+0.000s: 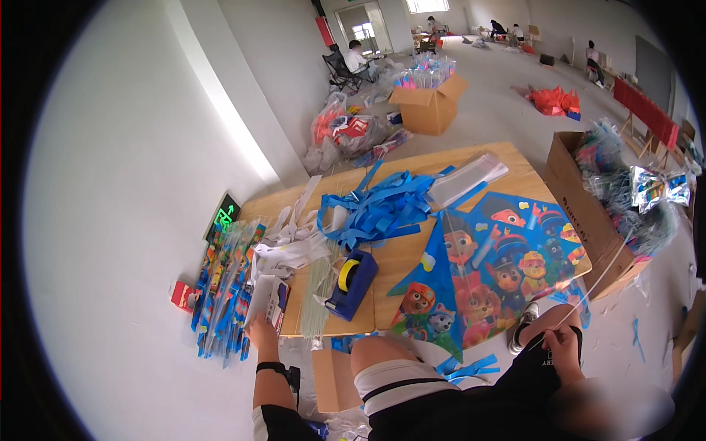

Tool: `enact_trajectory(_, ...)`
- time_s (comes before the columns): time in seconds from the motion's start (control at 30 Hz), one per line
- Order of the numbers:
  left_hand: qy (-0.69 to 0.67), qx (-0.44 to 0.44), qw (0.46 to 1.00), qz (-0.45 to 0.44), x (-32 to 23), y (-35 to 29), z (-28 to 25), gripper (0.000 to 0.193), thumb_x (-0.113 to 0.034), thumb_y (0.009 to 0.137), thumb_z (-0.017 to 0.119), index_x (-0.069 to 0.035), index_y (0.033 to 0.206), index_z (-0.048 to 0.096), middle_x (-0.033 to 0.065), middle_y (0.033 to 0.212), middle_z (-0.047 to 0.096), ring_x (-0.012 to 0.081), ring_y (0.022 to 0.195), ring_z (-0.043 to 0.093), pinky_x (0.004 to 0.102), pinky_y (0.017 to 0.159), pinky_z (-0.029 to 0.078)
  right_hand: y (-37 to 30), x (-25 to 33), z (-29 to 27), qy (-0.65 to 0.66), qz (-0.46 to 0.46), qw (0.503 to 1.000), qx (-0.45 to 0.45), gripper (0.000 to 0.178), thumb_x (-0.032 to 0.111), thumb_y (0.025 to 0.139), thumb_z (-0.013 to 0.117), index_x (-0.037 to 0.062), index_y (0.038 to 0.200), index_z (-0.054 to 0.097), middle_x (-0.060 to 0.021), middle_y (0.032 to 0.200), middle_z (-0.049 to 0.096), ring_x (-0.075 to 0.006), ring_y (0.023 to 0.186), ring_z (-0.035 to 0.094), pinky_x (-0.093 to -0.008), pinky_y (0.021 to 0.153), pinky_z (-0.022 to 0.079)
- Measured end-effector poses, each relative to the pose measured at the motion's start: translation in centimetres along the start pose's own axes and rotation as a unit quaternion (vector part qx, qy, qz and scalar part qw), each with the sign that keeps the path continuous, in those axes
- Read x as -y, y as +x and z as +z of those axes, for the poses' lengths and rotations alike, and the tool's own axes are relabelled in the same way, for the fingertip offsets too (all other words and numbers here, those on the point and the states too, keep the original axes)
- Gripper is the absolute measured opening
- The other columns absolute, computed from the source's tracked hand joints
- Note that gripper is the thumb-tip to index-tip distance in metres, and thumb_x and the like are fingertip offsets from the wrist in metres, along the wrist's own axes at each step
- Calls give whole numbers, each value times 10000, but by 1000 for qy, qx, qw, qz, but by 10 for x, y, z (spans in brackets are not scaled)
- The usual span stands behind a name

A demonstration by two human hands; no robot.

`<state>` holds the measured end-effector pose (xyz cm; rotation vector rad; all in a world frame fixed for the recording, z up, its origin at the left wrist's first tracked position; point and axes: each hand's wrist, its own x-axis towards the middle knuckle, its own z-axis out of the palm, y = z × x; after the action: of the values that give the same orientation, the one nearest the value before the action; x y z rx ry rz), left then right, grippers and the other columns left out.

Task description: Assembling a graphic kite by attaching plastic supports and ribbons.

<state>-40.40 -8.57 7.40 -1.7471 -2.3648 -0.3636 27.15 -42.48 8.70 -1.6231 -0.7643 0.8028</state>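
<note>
A thin white rod (pixel 599 283) slants up from my right hand (pixel 562 347), whose fingers are pinched on its lower end above my leg. At the table's near left corner, my left hand (pixel 261 331) is at the near end of a small white box (pixel 266 300); its fingertips are hidden there. A blue kite (pixel 500 275) printed with cartoon dogs lies spread over the table's right side. Left of it stands a blue tape dispenser (pixel 353 285) with a yellow roll. Beside the dispenser lies a bundle of thin pale sticks (pixel 316 294).
Blue ribbons (pixel 382 206) and white strips (pixel 294 246) heap on the wooden table (pixel 507 158). Clear sleeves (pixel 471 178) lie at its far side. Packed kites (pixel 224 294) stand at its left. Cartons (pixel 588 195) (pixel 426 114) stand right and beyond. Several people sit farther off.
</note>
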Motion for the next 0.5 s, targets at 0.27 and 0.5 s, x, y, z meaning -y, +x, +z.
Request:
enact_trajectory(0.27, -97, -25, 992, 77, -47, -11, -11, 210, -88, 859, 646, -38, 1057, 692, 191, 1033, 688, 409, 969, 658, 502, 828, 527, 9, -24, -11, 45, 39, 997, -50, 57, 40, 990, 592, 2, 1008, 630, -29, 790, 605, -100, 632, 567, -239, 600, 461)
enact_trajectory(0.5, -103, 84, 989, 64, -57, 19, -1, 312, -284, 961, 552, -13, 1009, 700, 225, 926, 710, 421, 902, 677, 505, 791, 529, 11, -29, -16, 34, 56, 996, -61, 52, 51, 991, 594, 15, 1003, 631, -21, 802, 610, -92, 628, 562, -235, 603, 456)
